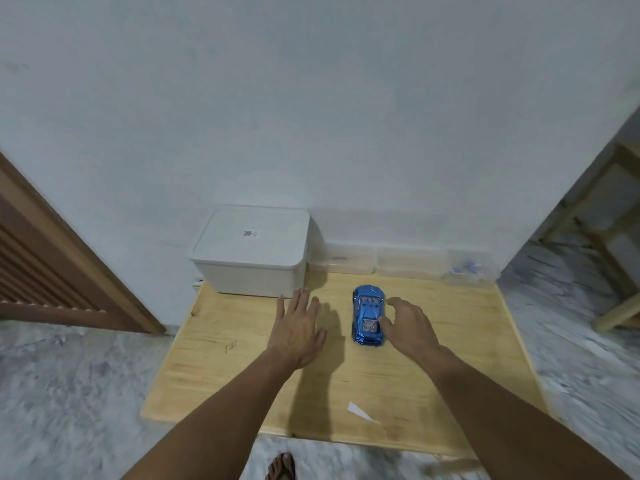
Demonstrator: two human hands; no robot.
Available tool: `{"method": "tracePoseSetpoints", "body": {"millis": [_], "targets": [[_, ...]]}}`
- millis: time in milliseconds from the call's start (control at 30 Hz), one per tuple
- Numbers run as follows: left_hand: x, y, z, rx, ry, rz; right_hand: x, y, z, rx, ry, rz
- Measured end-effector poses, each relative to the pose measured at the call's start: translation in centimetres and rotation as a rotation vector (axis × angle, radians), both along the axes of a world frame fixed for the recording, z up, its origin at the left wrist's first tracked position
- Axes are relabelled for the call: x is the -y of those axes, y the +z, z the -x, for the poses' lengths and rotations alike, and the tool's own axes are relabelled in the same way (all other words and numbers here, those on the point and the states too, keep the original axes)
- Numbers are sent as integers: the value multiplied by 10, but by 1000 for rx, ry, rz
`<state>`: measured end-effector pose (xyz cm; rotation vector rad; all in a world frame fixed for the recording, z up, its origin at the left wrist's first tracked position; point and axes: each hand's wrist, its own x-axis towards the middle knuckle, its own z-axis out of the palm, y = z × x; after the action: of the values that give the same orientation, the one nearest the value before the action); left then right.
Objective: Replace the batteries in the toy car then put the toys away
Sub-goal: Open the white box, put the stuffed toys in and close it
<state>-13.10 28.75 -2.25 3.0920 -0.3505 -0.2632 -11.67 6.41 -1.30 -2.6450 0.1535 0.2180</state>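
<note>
- wooden door [52, 265] at far left, marble-pattern floor [69, 393] around a low wooden table [242, 375]
- white lidded box [251, 252] on table's back left, against the wall, small label on lid
- left hand [297, 329] over the table just in front of the box, palm down, fingers straight and slightly spread, holding nothing; fingertips near the box's front edge; cannot tell if it touches the tabletop
- blue toy car [369, 315] upright on the table, centre-right, between the two hands, apart from the left hand
- right hand [408, 325] just right of the car, fingers loosely curled and apart; thumb tip at the car's near right side, contact unclear; index reaches beside the car's roof, not wrapped round it
- three clear containers [410, 263] in a row along the wall behind the car; rightmost has blue bits inside
- white paper scrap [360, 410] near table's front edge
- wooden furniture legs [616, 271] at far right
- a foot in a sandal [282, 467] at the bottom edge
</note>
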Motion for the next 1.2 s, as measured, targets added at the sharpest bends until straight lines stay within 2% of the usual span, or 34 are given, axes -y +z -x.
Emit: {"method": "tracePoseSetpoints", "body": {"millis": [233,467,967,1200], "targets": [[17,-45,24,-328,46,8,4,-20,16,-151,88,-70],[7,-76,36,-479,52,-35,-10,-40,10,-114,41,-15],[7,-79,40,-480,80,-1,-5,-65,54,-23,156,-10],[11,-80,50,-385,114,-5,6,-61,71,5,172,38]]}}
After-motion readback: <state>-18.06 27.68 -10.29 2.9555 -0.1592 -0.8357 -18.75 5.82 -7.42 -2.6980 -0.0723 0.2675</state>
